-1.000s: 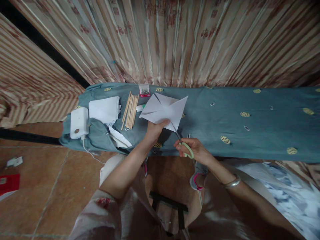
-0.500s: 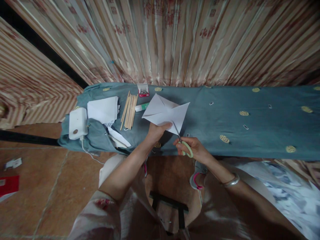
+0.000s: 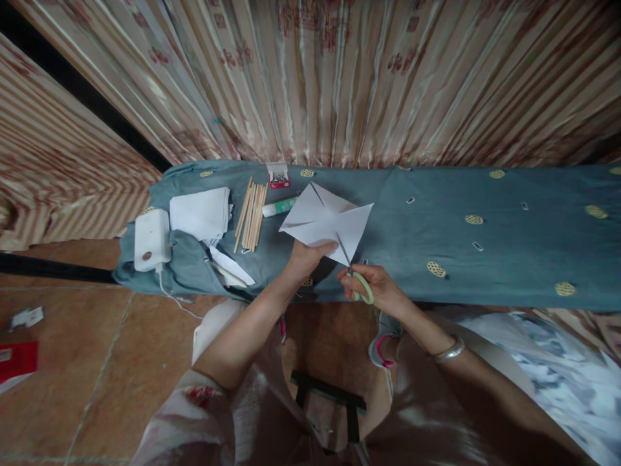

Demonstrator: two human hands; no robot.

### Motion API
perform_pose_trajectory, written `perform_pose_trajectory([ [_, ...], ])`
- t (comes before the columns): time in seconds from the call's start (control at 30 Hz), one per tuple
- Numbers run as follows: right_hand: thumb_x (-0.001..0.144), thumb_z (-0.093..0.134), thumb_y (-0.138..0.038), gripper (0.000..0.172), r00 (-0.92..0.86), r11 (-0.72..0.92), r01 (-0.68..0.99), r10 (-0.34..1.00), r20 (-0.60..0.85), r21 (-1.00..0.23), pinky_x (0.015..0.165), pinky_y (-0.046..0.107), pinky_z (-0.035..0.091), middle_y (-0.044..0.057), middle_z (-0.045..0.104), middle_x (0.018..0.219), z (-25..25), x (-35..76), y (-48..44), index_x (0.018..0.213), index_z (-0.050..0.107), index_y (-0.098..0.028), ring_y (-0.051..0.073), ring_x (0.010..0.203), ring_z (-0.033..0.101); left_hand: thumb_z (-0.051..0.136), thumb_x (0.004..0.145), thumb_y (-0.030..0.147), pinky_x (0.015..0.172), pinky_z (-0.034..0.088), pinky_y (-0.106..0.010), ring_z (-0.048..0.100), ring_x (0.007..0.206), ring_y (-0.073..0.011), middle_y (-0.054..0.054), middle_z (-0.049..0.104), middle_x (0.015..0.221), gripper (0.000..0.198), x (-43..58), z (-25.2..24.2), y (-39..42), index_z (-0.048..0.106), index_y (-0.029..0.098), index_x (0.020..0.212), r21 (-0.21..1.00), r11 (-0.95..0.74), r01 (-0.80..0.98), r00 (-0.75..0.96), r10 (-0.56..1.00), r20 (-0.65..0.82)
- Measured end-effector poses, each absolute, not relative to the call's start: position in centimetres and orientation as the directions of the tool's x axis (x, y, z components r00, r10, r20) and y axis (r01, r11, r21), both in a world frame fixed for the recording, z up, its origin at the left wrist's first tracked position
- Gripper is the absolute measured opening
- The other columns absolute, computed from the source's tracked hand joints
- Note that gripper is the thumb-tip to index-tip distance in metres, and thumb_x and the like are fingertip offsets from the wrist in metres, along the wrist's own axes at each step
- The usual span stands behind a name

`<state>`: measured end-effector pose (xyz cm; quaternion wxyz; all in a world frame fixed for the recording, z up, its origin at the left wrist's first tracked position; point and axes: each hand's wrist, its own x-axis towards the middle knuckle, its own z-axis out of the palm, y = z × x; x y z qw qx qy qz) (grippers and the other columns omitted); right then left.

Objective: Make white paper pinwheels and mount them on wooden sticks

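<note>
A white paper square (image 3: 320,217) with slits running in from its corners is held above the cloth-covered table. My left hand (image 3: 306,255) grips its near edge, thumb on top and the other fingers hidden beneath. In my right hand (image 3: 373,285) are scissors (image 3: 363,288) with pale green handles, fingers wrapped round the loops. Their blades lie at the near right corner of the paper, pointing towards its middle. Partly behind the paper's left side is a white and green glue stick (image 3: 279,207).
Wooden sticks (image 3: 251,217) lie left of the paper, below a small red box of metal pieces (image 3: 278,178). Further left are stacked white sheets (image 3: 200,213), paper offcuts (image 3: 230,266) and a white corded device (image 3: 151,239). A striped curtain (image 3: 330,84) hangs behind the blue-green table cloth (image 3: 514,246).
The paper has shifted slightly right and down, showing more of the glue stick. The scissor blades look closer together, and my right hand has barely moved.
</note>
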<state>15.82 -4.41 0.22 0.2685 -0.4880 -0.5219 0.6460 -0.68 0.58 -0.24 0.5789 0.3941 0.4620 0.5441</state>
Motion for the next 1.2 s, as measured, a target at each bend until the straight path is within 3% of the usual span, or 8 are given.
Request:
perform_pose_trajectory([
  [0.53,0.064,0.073,-0.059,0.042,-0.341,-0.307,0.166,0.874,-0.347,-0.937,0.045,0.021,0.037,-0.002,0.060,0.052,0.49,15.76,-4.31,0.068,0.065,-0.018,0.009,0.047,0.049,0.080,0.052,0.022,0.081,0.049,-0.034,0.062,0.079,-0.0192,-0.005,0.071,0.088,0.050,-0.49,-0.04,0.15,0.067,0.014,0.099,0.954,0.139,-0.265,0.007,0.990,-0.142],
  [1.2,0.064,0.073,-0.062,0.044,-0.313,-0.262,0.209,0.895,-0.318,-0.942,0.045,0.022,0.039,-0.002,0.058,0.049,0.68,15.57,-4.23,0.063,0.065,-0.019,0.009,0.046,0.049,0.079,0.052,0.023,0.080,0.049,-0.035,0.062,0.078,-0.0196,-0.004,0.070,0.085,0.038,-0.40,-0.12,-0.08,0.065,0.016,0.087,0.942,0.180,-0.283,0.032,0.983,-0.179],
])
